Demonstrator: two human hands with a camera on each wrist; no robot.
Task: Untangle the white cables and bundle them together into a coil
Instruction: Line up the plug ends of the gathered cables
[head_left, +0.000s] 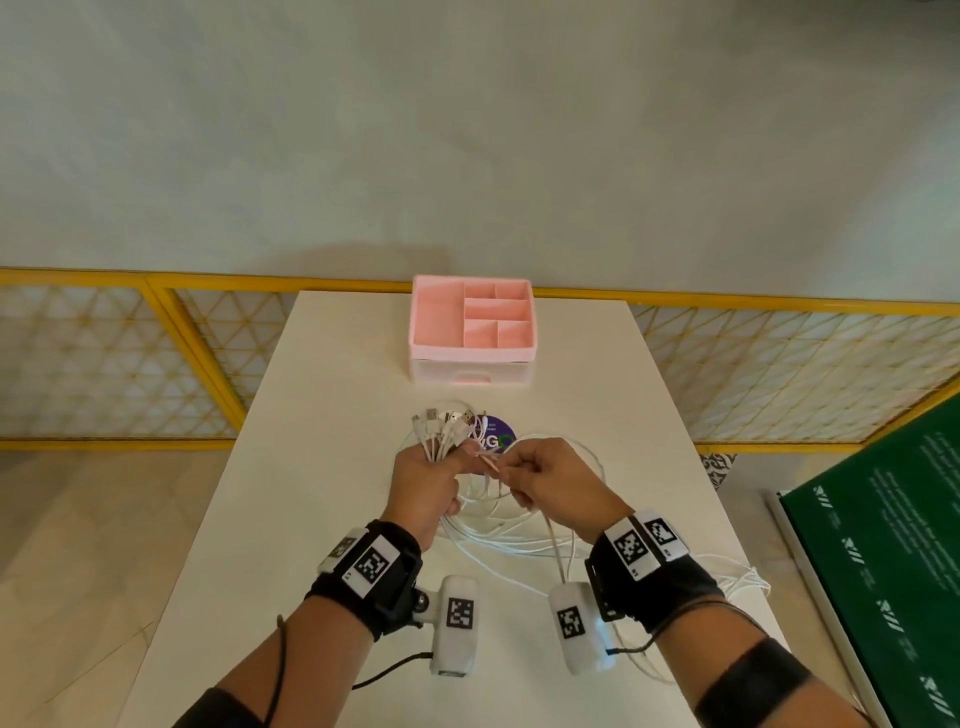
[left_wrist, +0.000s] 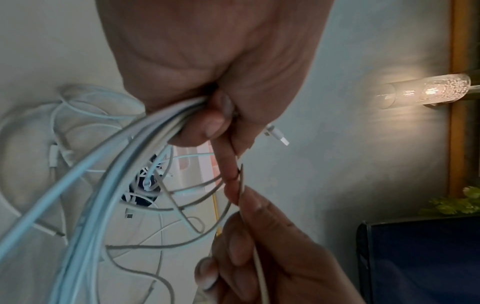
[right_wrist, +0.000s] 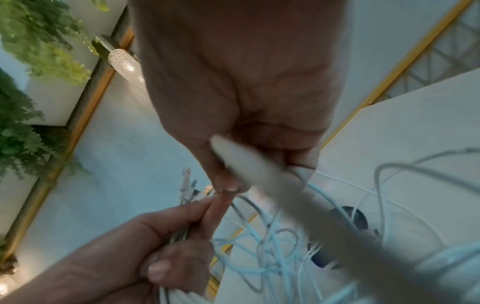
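Note:
Several white cables (head_left: 498, 535) lie in loose tangled loops on the white table (head_left: 322, 519). My left hand (head_left: 431, 483) grips a bunch of them, with the plug ends (head_left: 447, 423) fanning out above the fist. In the left wrist view the gathered white cables (left_wrist: 145, 139) run out from under the curled fingers (left_wrist: 205, 125). My right hand (head_left: 545, 478) pinches a single white cable (right_wrist: 249, 162) right beside the left fist; that cable (head_left: 556, 545) trails down toward my right wrist. The two hands nearly touch.
A pink compartment organiser (head_left: 471, 327) with a drawer stands at the table's far end. A purple round sticker (head_left: 496, 431) lies under the cables. Yellow-framed lattice panels (head_left: 104, 358) flank the table. A green board (head_left: 893, 545) leans at the right.

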